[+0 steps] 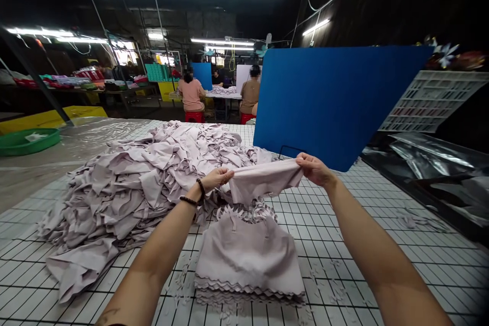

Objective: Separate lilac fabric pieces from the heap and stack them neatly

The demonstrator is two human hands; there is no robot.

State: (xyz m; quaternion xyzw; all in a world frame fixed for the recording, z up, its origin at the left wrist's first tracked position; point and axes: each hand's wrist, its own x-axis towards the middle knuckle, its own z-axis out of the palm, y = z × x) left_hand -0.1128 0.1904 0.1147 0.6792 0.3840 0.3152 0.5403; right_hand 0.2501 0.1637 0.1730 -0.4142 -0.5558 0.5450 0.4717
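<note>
A pale lilac bra top (267, 179) is stretched in the air between my two hands, its upper edge drawn nearly straight. My left hand (216, 179) pinches one end; dark beaded bracelets circle that wrist. At the other end, my right hand (315, 169) has its fingers closed on the fabric, a little higher than the left. Just below lies a neat stack of matching bra tops (250, 254), with thin straps at the top and wavy hems towards me. Behind and left of my left hand rises a big loose heap of the same garments (148, 178).
The table (340, 265) has a white top with a black grid, strewn with fabric scraps. A blue board (328, 102) stands at the back right. Dark plastic sheeting (439, 163) lies far right, a green basin (28, 141) left. Several people sit at a distant table.
</note>
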